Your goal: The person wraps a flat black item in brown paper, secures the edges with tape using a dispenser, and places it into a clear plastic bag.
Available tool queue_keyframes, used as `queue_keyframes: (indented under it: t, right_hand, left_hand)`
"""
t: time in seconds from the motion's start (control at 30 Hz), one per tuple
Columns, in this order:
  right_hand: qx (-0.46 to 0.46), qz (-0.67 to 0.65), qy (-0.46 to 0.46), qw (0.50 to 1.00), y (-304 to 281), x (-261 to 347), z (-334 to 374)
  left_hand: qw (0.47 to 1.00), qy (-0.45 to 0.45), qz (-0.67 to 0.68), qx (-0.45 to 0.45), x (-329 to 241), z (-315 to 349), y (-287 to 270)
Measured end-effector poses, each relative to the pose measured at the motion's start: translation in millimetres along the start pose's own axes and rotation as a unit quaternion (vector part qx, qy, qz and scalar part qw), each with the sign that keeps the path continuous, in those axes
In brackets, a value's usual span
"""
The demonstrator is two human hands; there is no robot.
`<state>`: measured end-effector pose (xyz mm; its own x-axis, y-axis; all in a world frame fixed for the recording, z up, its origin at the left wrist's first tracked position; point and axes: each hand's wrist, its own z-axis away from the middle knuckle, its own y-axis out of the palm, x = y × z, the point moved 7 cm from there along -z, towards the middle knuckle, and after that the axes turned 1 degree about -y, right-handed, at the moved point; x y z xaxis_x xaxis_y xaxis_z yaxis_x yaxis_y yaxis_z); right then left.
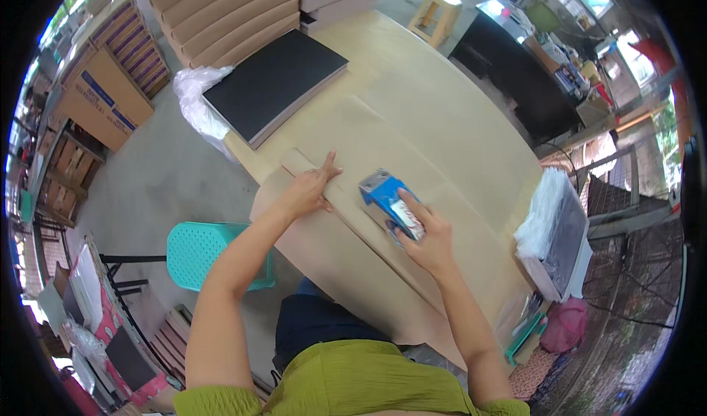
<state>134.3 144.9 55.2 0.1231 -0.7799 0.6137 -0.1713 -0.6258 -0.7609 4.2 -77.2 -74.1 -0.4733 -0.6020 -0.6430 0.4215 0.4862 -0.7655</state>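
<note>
- The table, pale yellow with a curved look, fills the middle of the frame.
- Brown paper covers much of it, from the centre toward the lower middle, hanging over the near edge; a folded strip runs diagonally across it.
- Around it is a workroom with a grey floor, cartons at upper left and a black desk at upper right.
- The left hand, left of centre, is spread wide, fingers apart, resting on the paper's folded strip; it grips nothing.
- The right hand, right of centre, is closed round a blue dispenser above the paper; whether the dispenser touches the paper cannot be told.
- One dispenser, near the centre of the frame.
- One black book lying alone on the table, upper left of centre, beside white plastic.
- One pile of brown parcels, top left; several layers, cut off by the frame.
- Two stools: a teal stool at left, a yellow stool at top right of centre.
- One plastic-topped stack at right, with one pink bag just below it.
</note>
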Motion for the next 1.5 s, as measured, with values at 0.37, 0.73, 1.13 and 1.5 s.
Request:
queue_keyframes:
  t: [0.37, 0.73, 1.13, 1.5]
  right_hand:
    - [0.262, 0.155, 0.007, 0.952, 96, 22, -64]
    - [0.393, 0.203, -0.047, 0.896, 77, 16, -48]
    - [0.502, 0.267, 0.111, 0.815, -65, -62, 131]
    - [0.72, 0.346, 0.056, 0.599, -12, -80, 176]
  left_hand:
    - [0.997, 0.039, 0.067, -0.026, 17, 3, -2]
    - [0.994, 0.09, -0.024, -0.06, 3, 7, 1]
    - [0.954, 0.096, -0.282, -0.013, -21, 16, 24]
    - [0.963, 0.082, -0.255, -0.041, -17, 15, 35]
